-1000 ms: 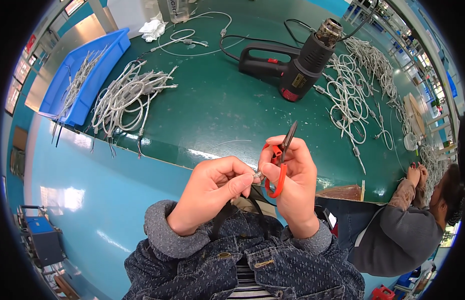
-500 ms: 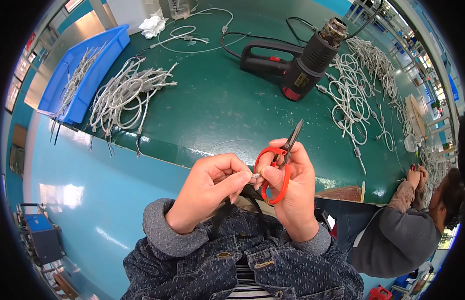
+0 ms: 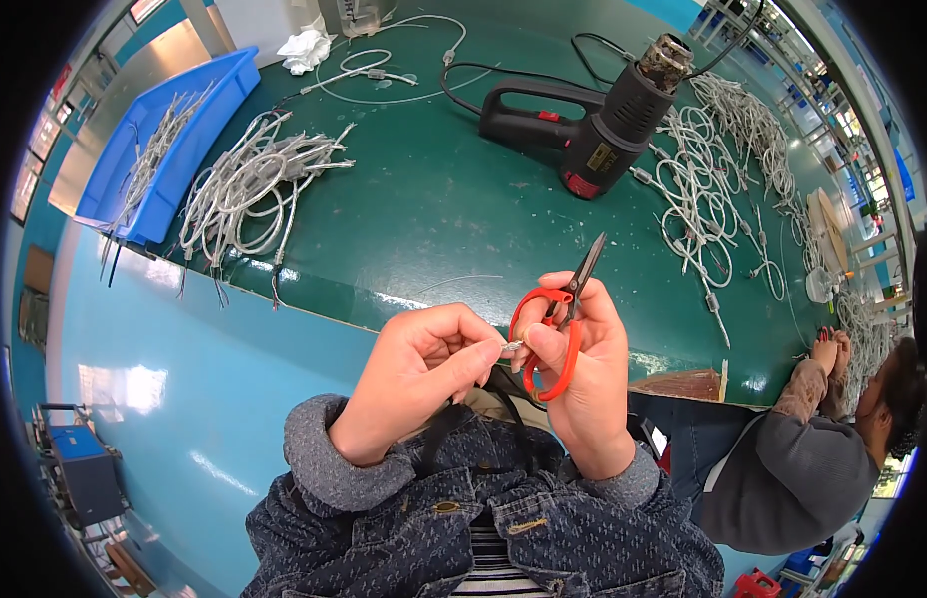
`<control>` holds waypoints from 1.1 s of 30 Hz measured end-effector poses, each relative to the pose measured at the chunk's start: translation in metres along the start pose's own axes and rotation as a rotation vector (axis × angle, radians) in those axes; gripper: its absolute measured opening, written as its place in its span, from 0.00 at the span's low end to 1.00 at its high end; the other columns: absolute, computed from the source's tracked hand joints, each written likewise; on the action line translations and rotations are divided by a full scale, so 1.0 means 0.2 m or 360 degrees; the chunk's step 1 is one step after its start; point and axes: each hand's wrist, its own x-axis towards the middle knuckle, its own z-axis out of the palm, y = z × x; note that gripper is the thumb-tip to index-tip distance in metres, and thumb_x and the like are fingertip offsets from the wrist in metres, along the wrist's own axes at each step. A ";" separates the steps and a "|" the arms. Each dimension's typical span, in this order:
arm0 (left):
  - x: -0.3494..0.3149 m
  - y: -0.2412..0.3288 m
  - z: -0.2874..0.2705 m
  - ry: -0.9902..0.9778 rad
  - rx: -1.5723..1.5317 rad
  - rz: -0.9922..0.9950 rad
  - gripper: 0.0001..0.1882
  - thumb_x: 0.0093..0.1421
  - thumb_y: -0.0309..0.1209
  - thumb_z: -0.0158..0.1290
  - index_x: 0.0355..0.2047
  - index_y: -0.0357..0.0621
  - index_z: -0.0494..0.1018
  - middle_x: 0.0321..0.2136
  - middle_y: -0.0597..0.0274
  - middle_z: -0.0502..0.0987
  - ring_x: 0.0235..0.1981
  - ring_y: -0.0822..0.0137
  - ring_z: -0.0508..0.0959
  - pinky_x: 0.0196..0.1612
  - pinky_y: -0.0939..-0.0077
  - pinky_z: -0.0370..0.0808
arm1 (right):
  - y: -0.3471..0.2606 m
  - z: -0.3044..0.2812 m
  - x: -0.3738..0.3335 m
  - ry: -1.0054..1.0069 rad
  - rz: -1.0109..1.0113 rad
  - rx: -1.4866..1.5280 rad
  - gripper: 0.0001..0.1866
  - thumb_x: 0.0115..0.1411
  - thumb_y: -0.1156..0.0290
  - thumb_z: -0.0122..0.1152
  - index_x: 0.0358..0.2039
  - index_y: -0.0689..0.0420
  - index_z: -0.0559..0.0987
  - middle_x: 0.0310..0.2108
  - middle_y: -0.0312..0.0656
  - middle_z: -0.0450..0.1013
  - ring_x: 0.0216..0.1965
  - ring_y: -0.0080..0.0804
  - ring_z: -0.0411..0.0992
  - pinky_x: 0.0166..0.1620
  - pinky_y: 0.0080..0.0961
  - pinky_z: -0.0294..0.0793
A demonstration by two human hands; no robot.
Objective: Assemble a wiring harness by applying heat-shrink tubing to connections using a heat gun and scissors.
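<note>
Between the thumb and forefinger of my left hand [image 3: 423, 369] is pinched a short cable end [image 3: 510, 346] with a braided, silvery look. My right hand [image 3: 588, 369] holds scissors [image 3: 557, 374] with red handles, their dark blades closed and pointing up and away from me. The thumb and fingertips of that hand also meet at the tip of the cable end. Both hands are close together in front of my body, just off the near edge of the green table [image 3: 403, 219]. The rest of the cable is hidden by my left hand.
A black heat gun [image 3: 608, 130] stands at the back, its cord trailing behind. Coiled cables [image 3: 254, 189] lie left beside a blue bin [image 3: 199, 125]; more cables [image 3: 697, 199] lie right. A co-worker [image 3: 802, 468] sits at the right, hands at the table.
My right hand and the scissors have shifted very slightly, the handles tilting a little. My left hand keeps its pinch on the cable end.
</note>
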 end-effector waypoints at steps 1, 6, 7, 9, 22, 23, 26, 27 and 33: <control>0.00 0.00 0.00 0.0008 0.0038 0.0017 0.05 0.59 0.26 0.50 0.29 0.35 0.72 0.19 0.67 0.71 0.18 0.80 0.67 0.21 0.87 0.63 | 0.00 0.00 0.00 0.0001 0.0009 -0.0010 0.19 0.54 0.78 0.59 0.46 0.59 0.67 0.28 0.40 0.68 0.26 0.24 0.70 0.29 0.18 0.73; -0.01 0.00 0.01 0.0027 0.0159 0.0142 0.05 0.58 0.25 0.51 0.29 0.35 0.71 0.21 0.68 0.71 0.21 0.81 0.67 0.24 0.87 0.63 | 0.00 0.00 0.00 -0.0043 -0.0031 -0.0047 0.18 0.54 0.78 0.60 0.45 0.60 0.67 0.28 0.41 0.68 0.26 0.25 0.69 0.29 0.19 0.73; -0.01 -0.01 0.00 0.0038 0.0219 0.0172 0.05 0.59 0.25 0.50 0.29 0.35 0.71 0.22 0.68 0.71 0.22 0.81 0.67 0.26 0.87 0.64 | 0.00 0.00 0.00 -0.0044 -0.0029 -0.0048 0.18 0.54 0.78 0.60 0.45 0.60 0.67 0.28 0.41 0.68 0.26 0.25 0.69 0.29 0.19 0.73; -0.01 -0.02 -0.01 0.0063 0.0338 0.0234 0.05 0.59 0.26 0.50 0.30 0.35 0.71 0.23 0.69 0.71 0.24 0.81 0.67 0.28 0.86 0.64 | 0.01 0.00 0.00 -0.0046 -0.0026 -0.0065 0.18 0.53 0.79 0.60 0.45 0.60 0.68 0.27 0.41 0.69 0.26 0.25 0.69 0.29 0.20 0.73; -0.03 0.02 -0.02 0.0070 0.0315 0.0100 0.06 0.59 0.26 0.51 0.27 0.35 0.71 0.24 0.66 0.74 0.27 0.81 0.70 0.31 0.85 0.66 | -0.15 -0.08 0.04 -0.0313 -0.0551 -0.1075 0.22 0.44 0.84 0.61 0.42 0.60 0.74 0.26 0.39 0.68 0.25 0.27 0.67 0.27 0.23 0.68; -0.04 0.04 -0.03 0.0056 0.0338 0.0077 0.07 0.59 0.26 0.51 0.27 0.35 0.72 0.24 0.66 0.74 0.27 0.80 0.70 0.31 0.84 0.66 | -0.19 -0.10 0.05 -0.0322 -0.0542 -0.1074 0.22 0.44 0.84 0.61 0.42 0.60 0.74 0.26 0.39 0.68 0.25 0.27 0.67 0.27 0.23 0.68; -0.05 0.06 -0.06 0.0024 0.0372 0.0019 0.07 0.58 0.26 0.52 0.26 0.35 0.72 0.23 0.66 0.75 0.26 0.80 0.70 0.31 0.84 0.67 | -0.33 -0.14 0.08 -0.0648 -0.1195 -0.2190 0.22 0.35 0.84 0.60 0.36 0.58 0.79 0.24 0.38 0.66 0.24 0.30 0.65 0.26 0.24 0.64; -0.05 0.06 -0.07 -0.0008 0.0355 0.0011 0.07 0.58 0.26 0.52 0.26 0.34 0.72 0.23 0.66 0.75 0.26 0.80 0.70 0.31 0.84 0.67 | -0.35 -0.13 0.09 -0.0653 -0.1186 -0.2191 0.22 0.35 0.84 0.60 0.36 0.58 0.79 0.24 0.38 0.66 0.24 0.30 0.65 0.26 0.24 0.64; -0.07 0.09 -0.07 -0.0159 0.0214 -0.0082 0.08 0.58 0.26 0.52 0.25 0.34 0.72 0.22 0.66 0.74 0.23 0.82 0.68 0.27 0.86 0.64 | -0.41 -0.05 0.09 -0.0919 -0.1381 -0.2463 0.20 0.32 0.78 0.61 0.32 0.55 0.81 0.22 0.35 0.65 0.23 0.31 0.64 0.25 0.23 0.62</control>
